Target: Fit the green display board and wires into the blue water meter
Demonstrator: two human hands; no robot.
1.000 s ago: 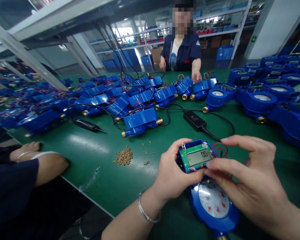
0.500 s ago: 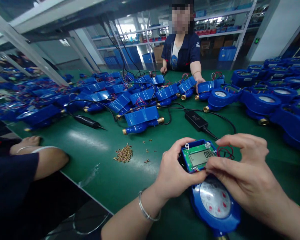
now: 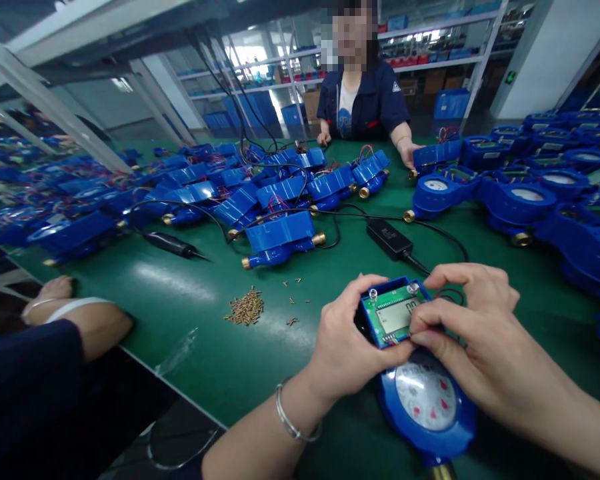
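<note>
While the left hand (image 3: 340, 340) grips the blue meter (image 3: 397, 407), its dial (image 3: 425, 393) between the wrists, the right hand (image 3: 475, 327) pinches at the circuit board (image 3: 393, 313), on what I cannot tell. Leftward, the green table (image 3: 260, 373) bears screws (image 3: 245, 308); ahead lie other meters (image 3: 280, 233), then shelves (image 3: 435, 65).

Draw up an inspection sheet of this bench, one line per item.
Surface: green bench, glossy, with a clear scrap or smear near its edge.
Job's things: blue meter, its housing open on a circuit board; display partly covered.
Clutter: heap of small brass-coloured parts, several strays beside it; black pen-shaped tool.
Hands: left hand grips the housing; right hand at the board's edge, anything pinched hidden.
Cables: black cables, one joined to a black box.
Surroundings: more blue meters; a co-worker's hand opposite; another person's forearm at left; shelving behind.
</note>
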